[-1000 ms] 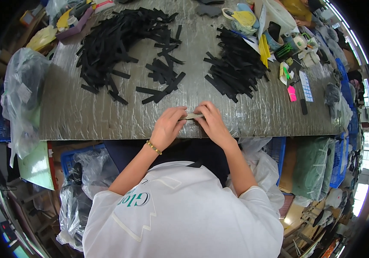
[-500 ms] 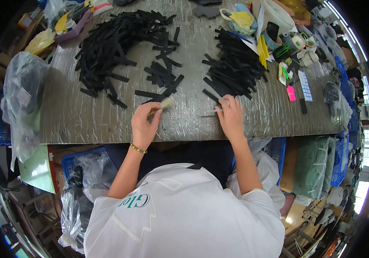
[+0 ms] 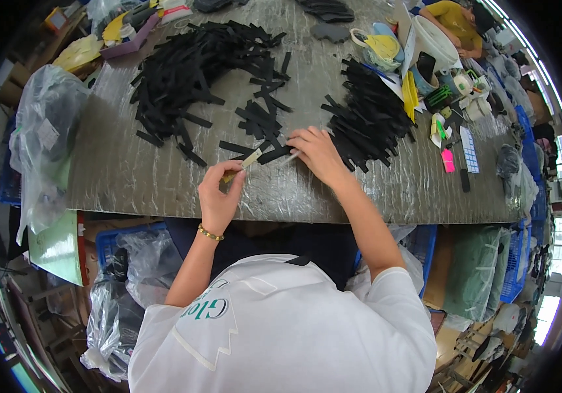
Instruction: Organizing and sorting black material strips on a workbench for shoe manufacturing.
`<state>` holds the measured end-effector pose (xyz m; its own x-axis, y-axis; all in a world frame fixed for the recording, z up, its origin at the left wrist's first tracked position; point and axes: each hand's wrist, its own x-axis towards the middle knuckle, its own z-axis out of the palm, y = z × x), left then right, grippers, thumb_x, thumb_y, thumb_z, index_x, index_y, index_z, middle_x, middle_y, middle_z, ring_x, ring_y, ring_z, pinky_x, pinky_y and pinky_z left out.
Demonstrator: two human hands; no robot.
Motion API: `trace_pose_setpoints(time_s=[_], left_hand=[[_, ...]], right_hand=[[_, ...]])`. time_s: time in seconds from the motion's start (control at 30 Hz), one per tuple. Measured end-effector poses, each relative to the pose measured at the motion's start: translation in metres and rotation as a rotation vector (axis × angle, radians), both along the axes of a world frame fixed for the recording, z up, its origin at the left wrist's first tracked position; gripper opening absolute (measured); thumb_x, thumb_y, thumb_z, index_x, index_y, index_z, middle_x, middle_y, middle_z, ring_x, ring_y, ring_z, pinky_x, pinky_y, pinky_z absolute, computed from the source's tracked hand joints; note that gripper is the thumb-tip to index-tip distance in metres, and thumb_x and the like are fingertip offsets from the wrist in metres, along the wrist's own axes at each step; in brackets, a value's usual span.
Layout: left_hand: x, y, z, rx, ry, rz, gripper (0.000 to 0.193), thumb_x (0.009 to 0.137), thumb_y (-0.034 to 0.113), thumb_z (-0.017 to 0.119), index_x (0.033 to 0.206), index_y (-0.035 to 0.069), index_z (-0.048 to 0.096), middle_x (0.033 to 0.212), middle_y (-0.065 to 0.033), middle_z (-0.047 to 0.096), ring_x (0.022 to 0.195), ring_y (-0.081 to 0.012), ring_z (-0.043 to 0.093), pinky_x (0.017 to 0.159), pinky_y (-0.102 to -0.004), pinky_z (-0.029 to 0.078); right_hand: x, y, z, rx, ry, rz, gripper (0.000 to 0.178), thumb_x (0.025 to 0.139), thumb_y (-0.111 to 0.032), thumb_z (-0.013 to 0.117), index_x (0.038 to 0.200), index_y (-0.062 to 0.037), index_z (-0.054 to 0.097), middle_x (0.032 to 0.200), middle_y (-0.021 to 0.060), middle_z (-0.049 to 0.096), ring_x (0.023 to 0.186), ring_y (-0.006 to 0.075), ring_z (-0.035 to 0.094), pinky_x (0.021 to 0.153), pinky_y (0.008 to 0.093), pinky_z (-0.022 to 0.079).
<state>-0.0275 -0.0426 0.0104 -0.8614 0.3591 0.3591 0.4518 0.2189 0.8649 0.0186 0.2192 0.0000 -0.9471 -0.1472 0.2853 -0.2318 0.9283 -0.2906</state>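
My left hand (image 3: 220, 193) is closed on a short, flat, beige strip with small markings (image 3: 252, 158), its tip pointing up and right. Between the fingers of my right hand (image 3: 320, 156) is a thin, pale, pen-like stick (image 3: 287, 160), slanting down to the left. One black strip (image 3: 273, 156) lies just left of my right fingertips; whether they touch it I cannot tell. Beyond my hands, a small cluster of black strips (image 3: 258, 121) lies beside a large loose heap of them (image 3: 186, 78). To the right, more black strips (image 3: 373, 118) are piled in a flatter stack.
A worktable with a shiny film surface (image 3: 156, 190) spans the view. At its right stand a white bucket (image 3: 435, 42), a knife-like dark tool (image 3: 464, 171) and a pink piece (image 3: 448, 160). A purple tray (image 3: 130, 42) sits far left. Another person (image 3: 454, 23) is at the far right.
My right hand has moved left with the thin stick, from the right stack to the strips near my left hand. The left hand keeps hold of the beige strip. The whole view has shifted slightly.
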Motion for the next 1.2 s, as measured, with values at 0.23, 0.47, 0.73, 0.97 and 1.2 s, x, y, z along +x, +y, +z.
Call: trace_pose_setpoints(time_s=[0.23, 0.47, 0.73, 0.97, 1.2], left_hand=[[0.01, 0.019, 0.007, -0.034, 0.139, -0.19, 0.016, 0.084, 0.0, 0.072, 0.099, 0.002, 0.069, 0.1, -0.0106, 0.072, 0.092, -0.0294, 0.067, 0.081, -0.0369, 0.053], [0.027, 0.041, -0.019, -0.245, 0.284, -0.457, 0.013, 0.084, 0.003, 0.069, 0.097, 0.003, 0.069, 0.1, -0.0095, 0.069, 0.096, -0.0314, 0.063, 0.083, -0.0407, 0.052], [0.032, 0.046, -0.024, -0.231, 0.238, -0.54, 0.018, 0.081, -0.002, 0.068, 0.098, 0.002, 0.071, 0.103, -0.0096, 0.069, 0.094, -0.0311, 0.064, 0.083, -0.0397, 0.053], [0.042, 0.053, -0.027, -0.23, 0.284, -0.479, 0.021, 0.079, -0.002, 0.066, 0.099, 0.002, 0.071, 0.101, -0.0089, 0.068, 0.095, -0.0295, 0.064, 0.083, -0.0393, 0.053], [0.043, 0.061, -0.028, -0.218, 0.304, -0.497, 0.021, 0.08, -0.001, 0.065, 0.1, 0.003, 0.072, 0.101, -0.009, 0.068, 0.095, -0.0295, 0.064, 0.083, -0.0391, 0.054]], right_hand=[[0.075, -0.024, 0.01, -0.12, 0.006, -0.098, 0.022, 0.087, -0.017, 0.071, 0.106, -0.0064, 0.069, 0.107, 0.0048, 0.066, 0.102, 0.0248, 0.057, 0.086, 0.0378, 0.04], [0.107, -0.038, 0.002, -0.368, -0.05, -0.251, 0.026, 0.086, -0.012, 0.071, 0.11, -0.0052, 0.064, 0.107, 0.0079, 0.066, 0.1, 0.0289, 0.057, 0.088, 0.0398, 0.041], [0.115, -0.055, -0.013, -0.318, 0.101, -0.48, 0.023, 0.084, -0.014, 0.075, 0.102, -0.0041, 0.065, 0.096, 0.0115, 0.061, 0.092, 0.0344, 0.058, 0.081, 0.043, 0.044], [0.117, -0.075, -0.02, -0.456, 0.133, -0.685, 0.016, 0.086, -0.01, 0.076, 0.095, 0.0005, 0.069, 0.087, 0.0127, 0.061, 0.079, 0.0308, 0.061, 0.073, 0.0391, 0.048], [0.119, -0.071, -0.022, -0.493, 0.123, -0.679, 0.013, 0.087, -0.007, 0.074, 0.096, 0.0008, 0.069, 0.088, 0.0126, 0.062, 0.078, 0.0294, 0.062, 0.071, 0.0379, 0.049]])
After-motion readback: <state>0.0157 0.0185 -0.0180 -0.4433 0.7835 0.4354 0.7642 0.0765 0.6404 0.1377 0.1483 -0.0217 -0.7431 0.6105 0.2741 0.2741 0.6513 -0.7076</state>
